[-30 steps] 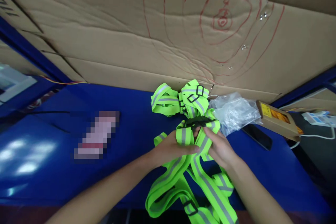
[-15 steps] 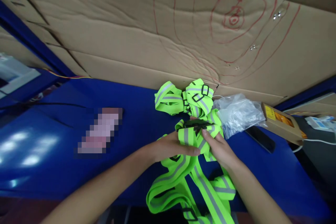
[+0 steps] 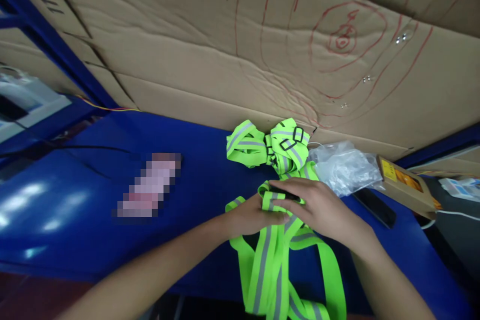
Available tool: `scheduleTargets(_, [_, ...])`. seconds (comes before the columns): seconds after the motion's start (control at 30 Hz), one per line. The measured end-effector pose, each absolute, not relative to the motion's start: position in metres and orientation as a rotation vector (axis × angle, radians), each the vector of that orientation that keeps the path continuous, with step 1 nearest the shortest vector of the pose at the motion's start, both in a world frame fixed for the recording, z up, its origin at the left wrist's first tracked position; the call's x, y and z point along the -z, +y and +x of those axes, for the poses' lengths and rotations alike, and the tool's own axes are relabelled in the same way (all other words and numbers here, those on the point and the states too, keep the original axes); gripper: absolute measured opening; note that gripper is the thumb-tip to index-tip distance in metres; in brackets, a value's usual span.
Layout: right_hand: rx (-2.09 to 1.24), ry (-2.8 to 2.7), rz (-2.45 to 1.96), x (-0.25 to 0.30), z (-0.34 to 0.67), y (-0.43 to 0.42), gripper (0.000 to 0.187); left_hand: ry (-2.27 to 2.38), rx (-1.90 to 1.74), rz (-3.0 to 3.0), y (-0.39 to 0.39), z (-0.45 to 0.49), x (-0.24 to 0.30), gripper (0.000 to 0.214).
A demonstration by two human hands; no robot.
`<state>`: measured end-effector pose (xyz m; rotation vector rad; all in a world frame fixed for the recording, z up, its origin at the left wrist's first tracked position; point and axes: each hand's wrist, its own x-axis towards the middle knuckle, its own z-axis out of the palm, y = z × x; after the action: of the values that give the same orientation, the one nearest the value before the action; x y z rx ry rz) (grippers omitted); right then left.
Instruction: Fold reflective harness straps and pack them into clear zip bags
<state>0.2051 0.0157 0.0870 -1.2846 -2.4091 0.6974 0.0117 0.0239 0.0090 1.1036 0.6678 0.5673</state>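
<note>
Both hands are on a lime-green strap (image 3: 264,270) with a grey reflective stripe. My left hand (image 3: 249,216) is closed round a folded part of it, thumb pointing right. My right hand (image 3: 318,205) lies over the top of the same fold, its fingers curled on the strap and a black piece that is mostly hidden beneath them. Long loops of the strap hang down toward the table's front edge. Just beyond the hands, a bundle of similar green straps (image 3: 245,145) with black buckles (image 3: 298,135) rests against the cardboard.
A crumpled clear plastic bag (image 3: 343,167) lies right of the bundle, beside a dark phone (image 3: 375,207) and a brown box (image 3: 408,187). A blurred-out pinkish object (image 3: 152,185) sits on the blue table (image 3: 202,160) at left. The cardboard panel (image 3: 180,50) stands behind.
My right hand has moved up and over the fold, covering most of the black piece. The hanging loops have dropped and straightened. The view has shifted slightly.
</note>
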Motion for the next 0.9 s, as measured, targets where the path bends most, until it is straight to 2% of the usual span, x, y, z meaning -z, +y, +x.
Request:
scheduleTargets(0.1, [-0.740, -2.305, -1.277, -0.094, 0.200, 0.023, 0.035, 0.602, -0.537, 0.928, 0.022, 0.012, -0.013, 0.053])
scheduleTargets(0.23, [-0.729, -2.221, -1.324, -0.101, 0.205, 0.028, 0.052, 0.545, -0.426, 0.778, 0.015, 0.012, -0.017, 0.056])
scheduleTargets(0.33, [-0.670, -2.055, -1.386, -0.105, 0.212, 0.030, 0.056, 0.550, -0.347, 0.739, 0.007, 0.013, -0.015, 0.056])
scheduleTargets(0.57, [-0.774, -2.078, -1.350, -0.112, 0.223, 0.032, 0.035, 0.385, -0.050, 0.939, 0.018, 0.003, -0.019, 0.068])
scheduleTargets(0.77, [-0.809, -2.104, -1.268, -0.113, 0.219, 0.025, 0.034, 0.537, -0.575, 0.890, 0.025, 0.004, -0.027, 0.081])
scheduleTargets(0.9, [-0.814, -2.089, -1.225, -0.113, 0.218, 0.025, 0.037, 0.739, -0.761, 1.071, 0.026, 0.004, -0.033, 0.100])
